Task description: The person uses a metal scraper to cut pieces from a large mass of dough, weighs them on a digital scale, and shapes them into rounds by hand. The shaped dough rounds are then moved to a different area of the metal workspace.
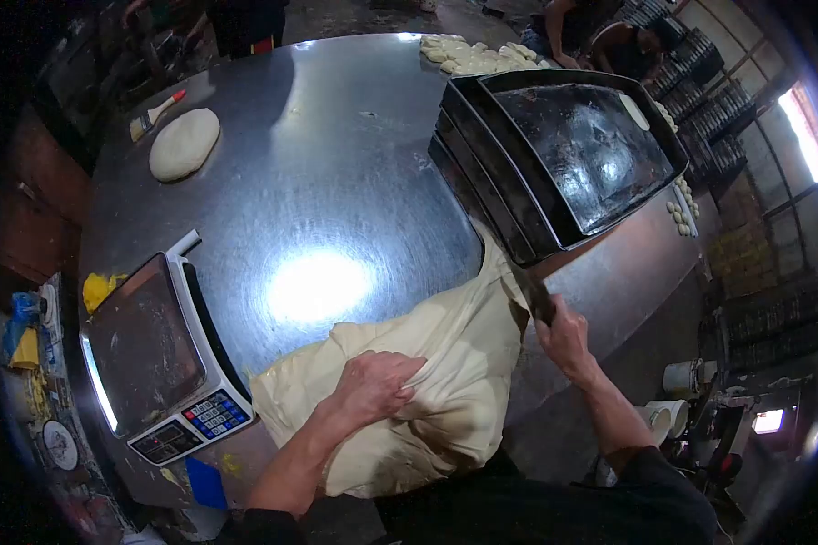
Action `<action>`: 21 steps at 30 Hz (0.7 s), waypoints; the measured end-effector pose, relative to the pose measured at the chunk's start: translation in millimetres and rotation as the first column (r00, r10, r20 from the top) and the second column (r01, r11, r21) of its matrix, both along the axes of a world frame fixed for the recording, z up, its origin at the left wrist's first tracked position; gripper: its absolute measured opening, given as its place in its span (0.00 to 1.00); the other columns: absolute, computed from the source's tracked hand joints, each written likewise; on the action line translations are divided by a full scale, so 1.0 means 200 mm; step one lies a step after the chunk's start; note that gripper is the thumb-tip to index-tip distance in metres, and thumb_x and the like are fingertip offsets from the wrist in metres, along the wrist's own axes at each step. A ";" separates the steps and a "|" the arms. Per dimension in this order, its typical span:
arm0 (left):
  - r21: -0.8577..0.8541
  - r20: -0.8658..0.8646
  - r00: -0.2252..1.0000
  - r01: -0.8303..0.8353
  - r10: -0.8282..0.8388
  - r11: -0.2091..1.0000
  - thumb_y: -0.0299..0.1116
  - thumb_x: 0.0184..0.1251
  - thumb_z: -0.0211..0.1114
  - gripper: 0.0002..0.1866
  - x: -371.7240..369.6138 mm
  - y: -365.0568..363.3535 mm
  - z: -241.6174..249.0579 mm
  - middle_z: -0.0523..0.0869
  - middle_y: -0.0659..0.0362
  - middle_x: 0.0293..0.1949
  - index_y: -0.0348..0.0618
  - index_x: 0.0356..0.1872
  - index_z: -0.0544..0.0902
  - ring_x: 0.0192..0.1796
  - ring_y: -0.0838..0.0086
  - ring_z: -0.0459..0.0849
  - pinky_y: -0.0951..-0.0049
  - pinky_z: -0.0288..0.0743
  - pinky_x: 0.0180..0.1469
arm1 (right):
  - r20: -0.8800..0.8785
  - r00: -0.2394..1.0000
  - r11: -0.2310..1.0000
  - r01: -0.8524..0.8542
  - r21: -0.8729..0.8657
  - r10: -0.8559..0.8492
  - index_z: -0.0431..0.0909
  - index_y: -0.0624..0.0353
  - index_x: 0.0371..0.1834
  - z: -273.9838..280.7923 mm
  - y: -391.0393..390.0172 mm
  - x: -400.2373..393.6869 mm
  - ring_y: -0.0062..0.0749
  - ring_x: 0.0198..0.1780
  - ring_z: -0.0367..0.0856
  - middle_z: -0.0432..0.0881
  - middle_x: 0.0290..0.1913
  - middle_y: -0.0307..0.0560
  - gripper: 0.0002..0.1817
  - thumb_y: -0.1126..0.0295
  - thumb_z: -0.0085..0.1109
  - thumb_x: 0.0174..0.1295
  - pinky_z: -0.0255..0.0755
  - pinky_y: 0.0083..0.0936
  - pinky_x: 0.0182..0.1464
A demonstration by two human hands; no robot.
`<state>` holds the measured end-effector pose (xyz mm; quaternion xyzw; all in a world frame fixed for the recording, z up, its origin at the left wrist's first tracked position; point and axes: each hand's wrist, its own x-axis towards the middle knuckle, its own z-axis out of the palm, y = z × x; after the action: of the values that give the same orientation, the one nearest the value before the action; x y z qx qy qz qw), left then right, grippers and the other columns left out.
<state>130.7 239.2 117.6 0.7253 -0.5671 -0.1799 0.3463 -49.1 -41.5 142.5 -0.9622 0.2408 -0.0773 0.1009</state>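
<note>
A large sheet of pale dough (454, 381) lies in loose folds along the near edge of the metal table and sags over it towards me. My left hand (379, 386) is closed on a fold near its middle. Past the dough's right side, my right hand (565, 336) wraps round the handle of a knife (533, 292). Its dark blade points away from me and lies along the dough's stretched upper right end, partly overlapping it. That end of the dough reaches up to the stacked baking trays.
Black baking trays (591, 154) are stacked at the right. A digital scale (145, 350) stands at the left, with a round dough piece (184, 145) and a brush (154, 115) beyond it. Small dough pieces (473, 56) cover the far edge, near other people (623, 50).
</note>
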 end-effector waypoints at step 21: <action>-0.113 -0.025 0.993 -0.114 0.112 0.987 0.32 0.46 0.70 0.27 -0.09 0.46 -0.08 0.83 0.60 0.45 0.49 0.53 0.79 0.39 0.67 0.81 0.65 0.70 0.41 | -0.114 0.990 0.989 -0.097 -0.110 0.084 0.67 0.63 0.43 -0.06 0.14 0.35 0.56 0.32 0.81 0.81 0.30 0.60 0.12 0.72 0.52 0.57 0.74 0.48 0.34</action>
<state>112.9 330.2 101.1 0.7337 -0.5311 -0.1340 0.4021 20.7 -13.9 130.7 -0.9791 0.1972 -0.0337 0.0354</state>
